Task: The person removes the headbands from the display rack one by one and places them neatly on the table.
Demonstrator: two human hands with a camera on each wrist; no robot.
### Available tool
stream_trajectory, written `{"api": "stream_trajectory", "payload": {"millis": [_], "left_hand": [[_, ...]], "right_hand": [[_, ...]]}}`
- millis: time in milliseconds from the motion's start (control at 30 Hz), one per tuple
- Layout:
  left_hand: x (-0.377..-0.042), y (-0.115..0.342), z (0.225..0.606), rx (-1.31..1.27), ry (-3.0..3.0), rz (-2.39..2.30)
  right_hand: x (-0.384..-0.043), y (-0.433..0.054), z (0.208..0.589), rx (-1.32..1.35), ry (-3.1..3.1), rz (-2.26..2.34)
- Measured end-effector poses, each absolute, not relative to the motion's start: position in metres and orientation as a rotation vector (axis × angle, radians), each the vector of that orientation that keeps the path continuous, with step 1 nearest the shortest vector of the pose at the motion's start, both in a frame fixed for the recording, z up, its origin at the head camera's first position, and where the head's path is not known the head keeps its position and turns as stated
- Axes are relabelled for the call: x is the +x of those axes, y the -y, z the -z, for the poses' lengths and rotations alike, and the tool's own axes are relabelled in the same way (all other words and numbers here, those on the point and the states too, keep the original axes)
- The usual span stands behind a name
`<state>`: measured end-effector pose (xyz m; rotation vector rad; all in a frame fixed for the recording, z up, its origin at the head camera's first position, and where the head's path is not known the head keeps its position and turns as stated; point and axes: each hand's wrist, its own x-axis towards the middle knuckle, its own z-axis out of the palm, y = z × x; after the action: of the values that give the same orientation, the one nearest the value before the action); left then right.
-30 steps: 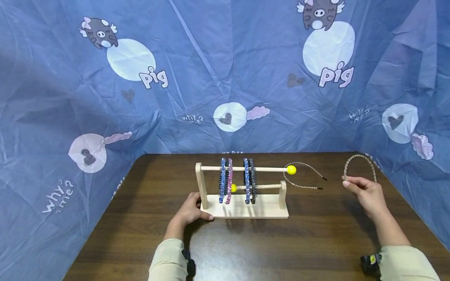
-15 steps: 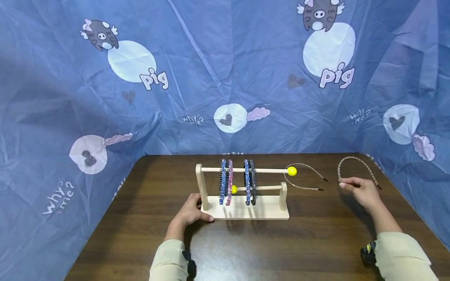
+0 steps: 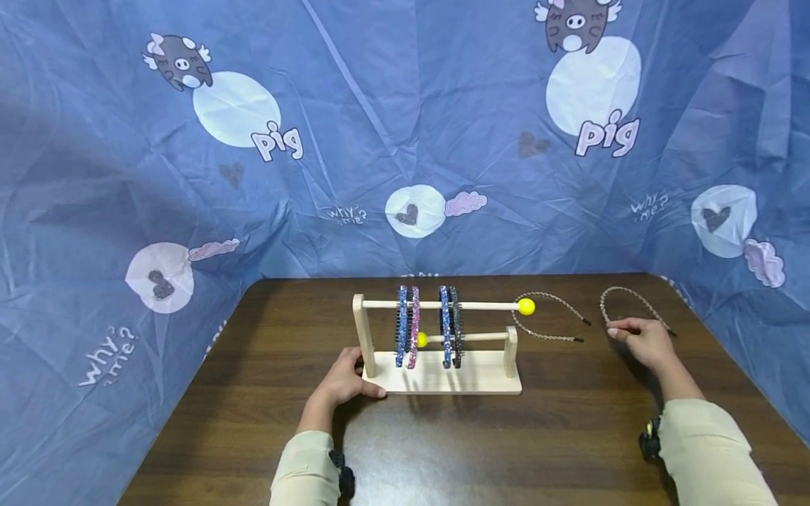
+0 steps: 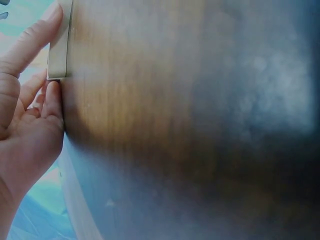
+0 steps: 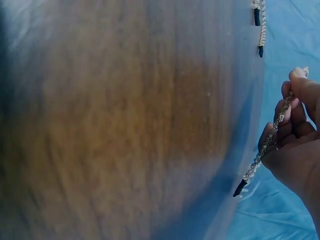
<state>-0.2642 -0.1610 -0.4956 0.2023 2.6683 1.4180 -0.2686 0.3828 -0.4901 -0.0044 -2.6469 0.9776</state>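
My left hand grips the left end of a pale wooden headband stand, thumb along the front edge of its base. In the left wrist view the fingers lie at the base's corner. My right hand pinches a braided beige headband near its curve, between thumb and fingertips, over the table's right side. Its dark tip shows in the right wrist view, where the braided band passes in front of the fingers. On the stand's upper rod hang a glittery blue headband and a pink one.
Farther right on the rod hang another blue headband and a black one. A second braided headband lies on the brown table behind the rod's yellow end ball. A blue printed cloth surrounds the table.
My right hand has moved left and a little lower with the braided headband, which now lies flatter over the table. The left hand and the stand have stayed in place.
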Motion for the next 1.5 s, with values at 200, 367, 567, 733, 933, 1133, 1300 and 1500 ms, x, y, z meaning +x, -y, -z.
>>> {"api": "stream_trajectory", "payload": {"millis": [200, 367, 567, 733, 933, 1133, 1300, 1500], "left_hand": [[-0.264, 0.16, 0.494, 0.208, -2.661, -1.437], [-0.262, 0.163, 0.496, 0.24, -2.65, -1.465], [-0.259, 0.164, 0.494, 0.305, -2.657, -1.464], [-0.263, 0.163, 0.497, 0.232, -2.651, -1.451], [-0.263, 0.161, 0.497, 0.209, -2.644, -1.445], [-0.263, 0.162, 0.496, 0.202, -2.648, -1.441], [-0.265, 0.164, 0.494, 0.21, -2.663, -1.464], [-0.263, 0.162, 0.496, 0.213, -2.638, -1.475]], "right_hand": [[-0.273, -0.384, 0.496, 0.031, 2.658, -0.922], [-0.274, -0.381, 0.501, 0.046, 2.706, -0.907], [-0.279, -0.382, 0.505, -0.009, 2.688, -0.945], [-0.282, -0.384, 0.506, -0.072, 2.688, -0.954], [-0.281, -0.383, 0.505, -0.133, 2.668, -0.967], [-0.282, -0.381, 0.506, -0.161, 2.673, -0.975], [-0.285, -0.378, 0.506, -0.156, 2.664, -0.976], [-0.275, -0.377, 0.498, -0.219, 2.597, -1.07]]}}
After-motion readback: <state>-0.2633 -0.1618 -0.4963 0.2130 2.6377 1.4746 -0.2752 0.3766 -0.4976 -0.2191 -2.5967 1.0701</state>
